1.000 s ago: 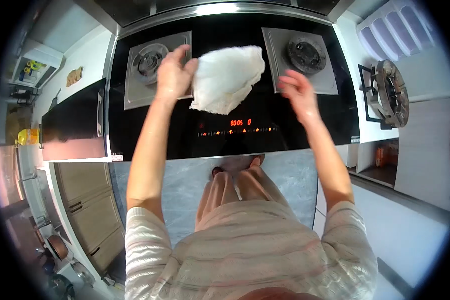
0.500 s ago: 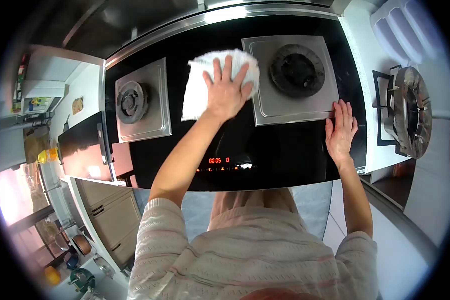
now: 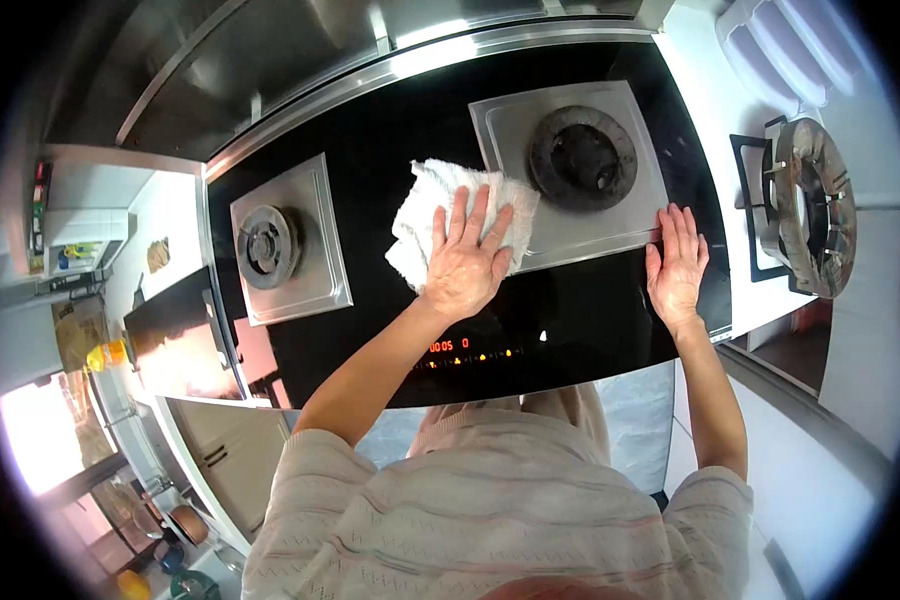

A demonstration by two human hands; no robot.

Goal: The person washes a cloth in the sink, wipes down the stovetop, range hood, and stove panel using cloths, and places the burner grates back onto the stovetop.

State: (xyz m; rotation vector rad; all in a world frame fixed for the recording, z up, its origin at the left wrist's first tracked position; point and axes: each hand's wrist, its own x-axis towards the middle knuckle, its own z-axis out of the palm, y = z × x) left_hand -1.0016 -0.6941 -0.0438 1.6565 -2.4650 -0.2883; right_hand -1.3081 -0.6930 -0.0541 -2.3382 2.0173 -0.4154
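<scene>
My left hand lies with fingers spread on top of a white cloth, pressing it against the black glass cooktop. The cloth is bunched, and its right side overlaps the left edge of the right steel burner plate. A dark round burner sits on that plate. Over at the cooktop's right side, my right hand rests flat and holds nothing, its fingertips by the plate's right edge. The left steel plate carries a smaller burner.
Red digits glow near the cooktop's front edge. On the right-hand counter stand a removed pan support ring and a black square frame. A yellow bottle is at the far left. Metal panels rise behind the cooktop.
My left hand has drawn the cloth toward me and slightly right, bunching it up and onto the right plate's edge. My right hand stays in place. The camera view has tilted a little.
</scene>
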